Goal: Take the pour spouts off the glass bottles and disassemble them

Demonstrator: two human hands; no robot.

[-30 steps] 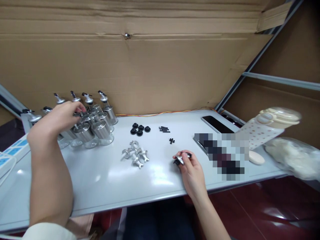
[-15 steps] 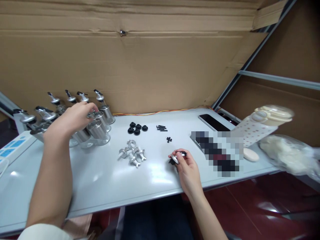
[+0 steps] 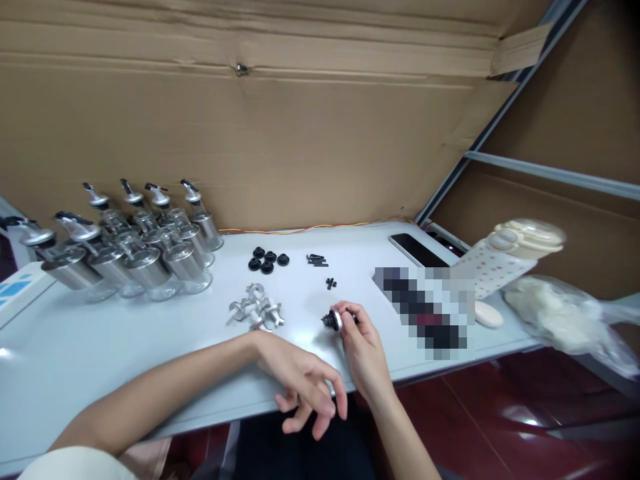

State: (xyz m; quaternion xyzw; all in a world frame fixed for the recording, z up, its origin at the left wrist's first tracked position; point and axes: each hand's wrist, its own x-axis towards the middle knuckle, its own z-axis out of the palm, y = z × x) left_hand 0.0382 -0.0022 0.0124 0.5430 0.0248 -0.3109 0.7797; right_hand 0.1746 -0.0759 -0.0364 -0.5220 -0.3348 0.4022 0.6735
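The left hand (image 3: 303, 383) hung at the desk's (image 3: 200, 313) front edge, fingers loosely apart; the right hand (image 3: 364, 347) pinched a black-and-silver pourer (image 3: 335, 321) over the desk. Beyond, I saw silver fittings (image 3: 258, 308), black stoppers (image 3: 269, 259) and, leftward, bottles (image 3: 183, 261).

Premises consistent with a small workshop, at a manual assembly station. Grounds: loose components sorted by type midway along the table (image 3: 90, 350), namely black stoppers (image 3: 271, 257), metal fittings (image 3: 274, 315) and short black strips (image 3: 317, 258); glass-and-metal bottles (image 3: 150, 270) in close ranks toward the far left corner, several fitted with pourers (image 3: 81, 229). Enclosure makeshift: cardboard sheeting (image 3: 320, 147) behind the far edge, metal struts (image 3: 550, 174) beyond the right edge. Power strip (image 3: 15, 293) at the left edge; coloured wires (image 3: 320, 228) along the far edge. Red tiled floor (image 3: 475, 413) visible below the near edge
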